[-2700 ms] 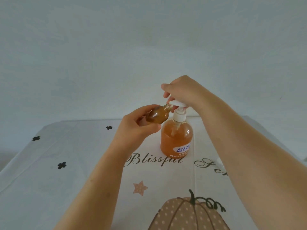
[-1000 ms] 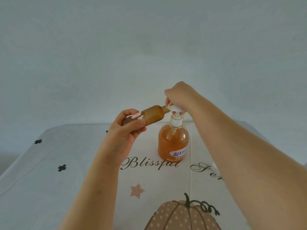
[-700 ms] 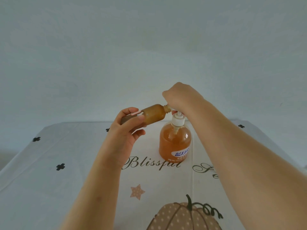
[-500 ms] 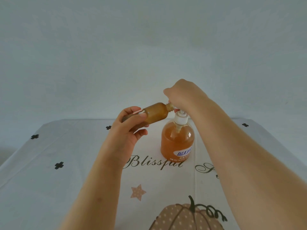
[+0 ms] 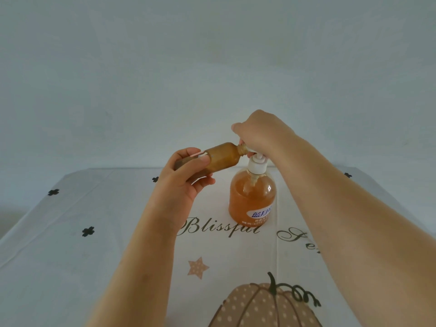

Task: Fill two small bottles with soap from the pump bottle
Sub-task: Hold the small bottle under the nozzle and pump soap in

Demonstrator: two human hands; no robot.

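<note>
Standing on the counter (image 5: 70, 256), the pump bottle (image 5: 252, 199) holds orange soap. Right hand (image 5: 259, 132) is clenched over its white pump head. Left hand (image 5: 186, 175) grips the small bottle (image 5: 219, 158), tilted nearly sideways, neck touching the spout.

pump bottle (image 5: 252, 199): glossy clear plastic | small bottle (image 5: 220, 159): matt amber | tablecloth (image 5: 70, 244): smooth

A white tablecloth (image 5: 70, 256) lies beneath the hands, printed with black clovers (image 5: 88, 231) leftward, a spotted star (image 5: 197, 267) and pumpkin (image 5: 264, 308) nearer the wrists.
</note>
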